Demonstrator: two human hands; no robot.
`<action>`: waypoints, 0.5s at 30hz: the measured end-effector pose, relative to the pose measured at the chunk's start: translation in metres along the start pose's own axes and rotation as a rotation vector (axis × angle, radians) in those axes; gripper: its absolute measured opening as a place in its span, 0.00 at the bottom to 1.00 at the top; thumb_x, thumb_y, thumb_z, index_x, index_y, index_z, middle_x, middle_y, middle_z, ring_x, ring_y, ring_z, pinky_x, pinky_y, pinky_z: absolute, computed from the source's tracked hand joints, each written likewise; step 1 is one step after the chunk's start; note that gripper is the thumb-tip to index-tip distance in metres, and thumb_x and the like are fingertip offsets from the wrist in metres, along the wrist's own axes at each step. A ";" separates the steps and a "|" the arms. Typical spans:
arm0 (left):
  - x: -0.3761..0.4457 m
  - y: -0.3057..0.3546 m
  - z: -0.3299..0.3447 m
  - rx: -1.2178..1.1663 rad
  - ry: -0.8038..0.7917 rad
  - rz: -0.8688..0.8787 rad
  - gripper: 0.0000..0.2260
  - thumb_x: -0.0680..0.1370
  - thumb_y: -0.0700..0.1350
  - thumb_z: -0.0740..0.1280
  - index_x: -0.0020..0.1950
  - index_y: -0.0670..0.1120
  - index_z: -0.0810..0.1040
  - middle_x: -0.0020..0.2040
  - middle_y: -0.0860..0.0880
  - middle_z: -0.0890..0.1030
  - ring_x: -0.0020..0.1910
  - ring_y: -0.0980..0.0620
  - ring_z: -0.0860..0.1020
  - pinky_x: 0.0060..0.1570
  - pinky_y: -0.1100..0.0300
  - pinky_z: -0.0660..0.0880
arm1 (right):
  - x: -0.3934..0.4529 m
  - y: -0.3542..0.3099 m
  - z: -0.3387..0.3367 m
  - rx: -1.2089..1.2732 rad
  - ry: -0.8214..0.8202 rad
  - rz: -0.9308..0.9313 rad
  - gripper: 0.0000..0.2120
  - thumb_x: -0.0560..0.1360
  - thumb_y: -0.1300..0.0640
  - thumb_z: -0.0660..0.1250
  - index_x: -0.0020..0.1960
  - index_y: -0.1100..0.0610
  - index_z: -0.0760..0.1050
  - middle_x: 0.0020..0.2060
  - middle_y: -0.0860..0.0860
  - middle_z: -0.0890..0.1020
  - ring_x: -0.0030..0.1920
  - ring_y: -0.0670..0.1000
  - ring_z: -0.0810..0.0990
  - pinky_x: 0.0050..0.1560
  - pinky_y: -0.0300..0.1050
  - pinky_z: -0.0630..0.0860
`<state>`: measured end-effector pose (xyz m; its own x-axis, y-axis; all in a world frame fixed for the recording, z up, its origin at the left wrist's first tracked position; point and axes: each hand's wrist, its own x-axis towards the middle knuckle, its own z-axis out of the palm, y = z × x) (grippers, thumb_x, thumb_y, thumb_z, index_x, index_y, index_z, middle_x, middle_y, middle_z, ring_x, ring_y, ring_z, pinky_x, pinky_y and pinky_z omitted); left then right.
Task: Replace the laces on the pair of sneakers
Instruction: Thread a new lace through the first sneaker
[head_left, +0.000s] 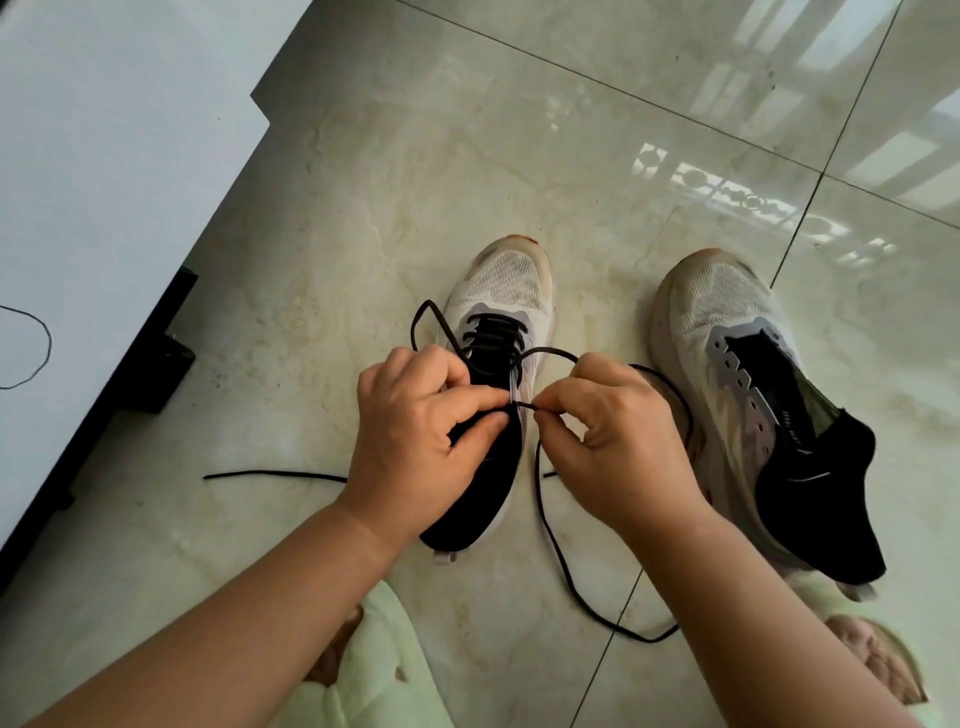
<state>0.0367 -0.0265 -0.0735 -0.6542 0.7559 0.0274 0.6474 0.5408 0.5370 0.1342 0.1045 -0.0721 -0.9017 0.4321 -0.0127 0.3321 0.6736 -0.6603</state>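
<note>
Two white mesh sneakers with black collars stand on the floor, toes pointing away. The left sneaker (498, 291) has a black lace (558, 551) threaded through its lower eyelets. My left hand (415, 431) grips that shoe's upper eyelet edge and a strand of the lace. My right hand (618, 441) pinches the lace tip just right of the eyelet row. Loose lace loops around both hands and trails over the floor. The right sneaker (727, 332) has bare eyelets and its tongue is open.
A white cabinet (104, 182) on a dark base fills the left, with a thin black cord (41, 332) lying on it. Pale green slippers (379, 654) are on my feet at the bottom. Glossy marble floor tiles (467, 130) stretch ahead.
</note>
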 end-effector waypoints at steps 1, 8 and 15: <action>0.000 0.000 0.000 -0.005 -0.003 -0.008 0.11 0.72 0.52 0.65 0.46 0.51 0.85 0.38 0.51 0.74 0.40 0.48 0.73 0.47 0.58 0.60 | 0.002 -0.002 -0.001 -0.017 -0.012 -0.012 0.05 0.66 0.66 0.67 0.31 0.64 0.77 0.29 0.54 0.73 0.30 0.55 0.72 0.32 0.43 0.67; 0.002 0.003 0.001 -0.002 0.000 -0.035 0.11 0.72 0.52 0.65 0.45 0.51 0.85 0.37 0.51 0.74 0.40 0.49 0.73 0.47 0.58 0.60 | 0.016 -0.007 -0.013 -0.083 -0.224 -0.094 0.04 0.61 0.70 0.65 0.29 0.65 0.72 0.28 0.55 0.72 0.31 0.58 0.71 0.30 0.47 0.67; 0.002 0.002 -0.001 -0.044 -0.022 -0.057 0.11 0.72 0.52 0.65 0.46 0.50 0.85 0.37 0.51 0.75 0.40 0.48 0.73 0.46 0.52 0.65 | 0.011 -0.001 -0.006 -0.047 -0.206 -0.014 0.04 0.68 0.67 0.65 0.34 0.64 0.76 0.32 0.53 0.73 0.32 0.55 0.72 0.32 0.48 0.68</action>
<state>0.0363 -0.0241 -0.0719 -0.6802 0.7327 -0.0227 0.5912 0.5667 0.5739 0.1258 0.1125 -0.0670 -0.9422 0.2941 -0.1606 0.3276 0.7076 -0.6261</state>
